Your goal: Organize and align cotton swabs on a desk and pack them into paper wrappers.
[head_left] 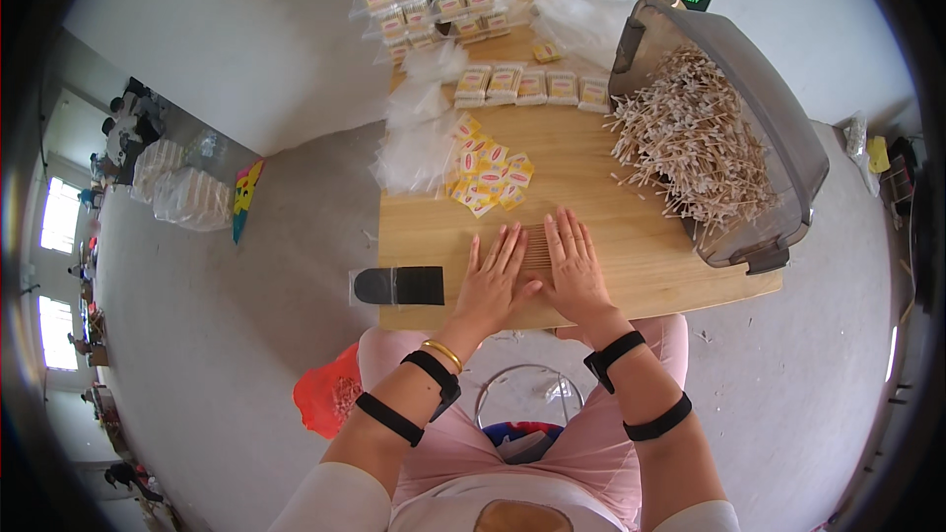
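A flat row of cotton swabs (pixel 536 248) with brownish sticks lies side by side near the table's front edge. My left hand (pixel 496 278) lies along the row's left side, fingers stretched out and thumb pointing inward. From the right, my right hand (pixel 576 271) rests flat with its fingers straight, touching the row's other side. Both palms partly cover the swabs, so their ends are hidden. Just beyond my hands is a loose pile of yellow and white printed cards (pixel 491 172).
A grey clear bin (pixel 788 138) tipped on its side spills loose cotton swabs (pixel 700 138) at the right. Filled packs (pixel 530 87) line up at the back, near clear plastic bags (pixel 419 133). A black flat item (pixel 399 286) lies front left; a red bag (pixel 327 394) sits below.
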{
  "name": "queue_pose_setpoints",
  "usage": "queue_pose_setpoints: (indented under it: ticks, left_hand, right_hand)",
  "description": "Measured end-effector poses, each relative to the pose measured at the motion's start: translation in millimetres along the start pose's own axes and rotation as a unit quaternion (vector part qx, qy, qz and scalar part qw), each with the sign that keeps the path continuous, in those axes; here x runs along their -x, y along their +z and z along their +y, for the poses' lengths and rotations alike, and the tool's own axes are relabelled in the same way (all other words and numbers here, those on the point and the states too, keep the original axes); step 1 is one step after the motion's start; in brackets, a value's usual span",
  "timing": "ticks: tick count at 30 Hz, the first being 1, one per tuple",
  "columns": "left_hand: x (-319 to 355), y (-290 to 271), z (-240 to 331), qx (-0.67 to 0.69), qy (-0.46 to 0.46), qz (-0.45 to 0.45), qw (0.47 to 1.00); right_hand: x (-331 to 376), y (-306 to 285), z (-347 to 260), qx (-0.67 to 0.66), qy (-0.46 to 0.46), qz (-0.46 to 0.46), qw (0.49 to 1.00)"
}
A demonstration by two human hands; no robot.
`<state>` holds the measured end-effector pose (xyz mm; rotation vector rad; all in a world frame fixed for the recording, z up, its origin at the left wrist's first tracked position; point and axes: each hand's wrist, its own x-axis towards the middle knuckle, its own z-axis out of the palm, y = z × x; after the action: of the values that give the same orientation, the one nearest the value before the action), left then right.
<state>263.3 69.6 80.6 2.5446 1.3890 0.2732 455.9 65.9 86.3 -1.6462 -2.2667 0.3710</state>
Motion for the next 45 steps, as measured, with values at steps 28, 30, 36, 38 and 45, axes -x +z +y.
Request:
queue_pose_setpoints:
  ticks: [28, 30, 36, 38, 45]
  left_hand:
    - [-11.2, -11.6, -29.4, 0.030, -0.138, 0.155, 0.978]
    - [-10.8, -12.8, -29.6, 0.028, -0.137, 0.147, 0.979]
    - [-10.9, -12.3, -29.7, 0.030, -0.136, 0.152, 0.979]
    - [-11.0, -12.1, -29.4, 0.030, -0.137, 0.154, 0.978]
    - [-11.8, -12.8, -30.0, 0.023, -0.134, 0.153, 0.979]
  right_hand:
    - [14.2, 6.3, -28.1, -0.131, 0.019, 0.160, 0.978]
    - [13.8, 5.5, -28.8, -0.121, 0.010, 0.146, 0.982]
    - [14.0, 4.6, -28.5, -0.129, 0.011, 0.137, 0.982]
    - [14.5, 5.1, -28.0, -0.121, 0.013, 0.135, 0.983]
    - [14.3, 5.6, -28.3, -0.114, 0.014, 0.134, 0.984]
